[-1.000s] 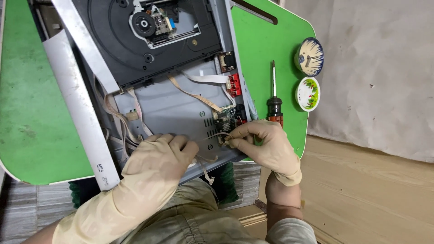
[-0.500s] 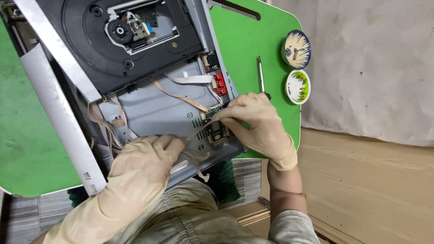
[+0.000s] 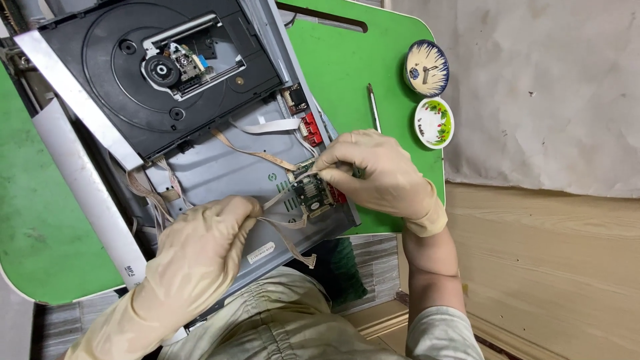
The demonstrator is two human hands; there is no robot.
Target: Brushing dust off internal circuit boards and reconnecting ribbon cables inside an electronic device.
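An opened disc player (image 3: 220, 167) lies on a green table (image 3: 347, 60), its black disc drive (image 3: 167, 73) at the far end. My gloved right hand (image 3: 380, 173) pinches the far edge of a small circuit board (image 3: 310, 192) at the chassis's near right corner. My gloved left hand (image 3: 200, 247) rests on the grey chassis floor, fingers curled on a beige ribbon cable (image 3: 280, 223) that runs to the board. Another flat cable (image 3: 253, 155) runs from the drive to the board.
A screwdriver (image 3: 372, 107) lies on the table just beyond my right hand, its handle hidden. Two small painted bowls (image 3: 427, 67) (image 3: 434, 123) sit at the table's right edge. The player's white front panel (image 3: 80, 180) hangs off to the left. Wooden floor lies to the right.
My right hand has moved up over the circuit board and now covers the screwdriver's handle. My left hand has stayed on the chassis. The view has shifted.
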